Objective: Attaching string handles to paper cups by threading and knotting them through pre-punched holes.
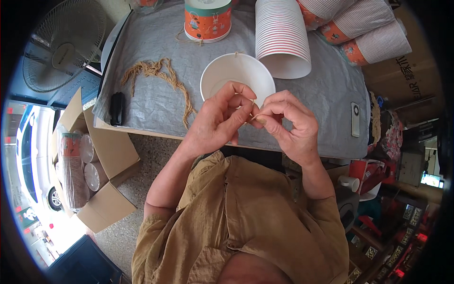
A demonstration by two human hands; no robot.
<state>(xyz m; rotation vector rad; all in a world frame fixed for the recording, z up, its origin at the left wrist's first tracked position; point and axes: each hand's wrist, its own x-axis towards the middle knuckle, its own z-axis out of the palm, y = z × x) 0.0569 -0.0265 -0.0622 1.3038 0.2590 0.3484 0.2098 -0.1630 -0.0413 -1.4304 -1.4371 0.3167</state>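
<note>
A white paper bucket (222, 71) stands at the table's near middle with its mouth toward me. A bit of tan cord (239, 53) shows at its far rim. By its near rim, my left hand (222, 116) and my right hand (291, 123) are close together, fingertips pinched on a thin tan cord (255, 117). Fingers hide most of this cord, and I cannot tell whether it passes through the bucket's wall. Left of the bucket lies a loose bundle of tan cords (172, 81), some hanging over the table edge.
Behind stands an orange and green printed bucket (208, 23) with a cord. Nested white buckets (283, 40) lie to its right, beside more printed stacks (364, 21). A black object (117, 109), a white device (355, 119), a fan (64, 54) and an open carton (111, 156) surround the work area.
</note>
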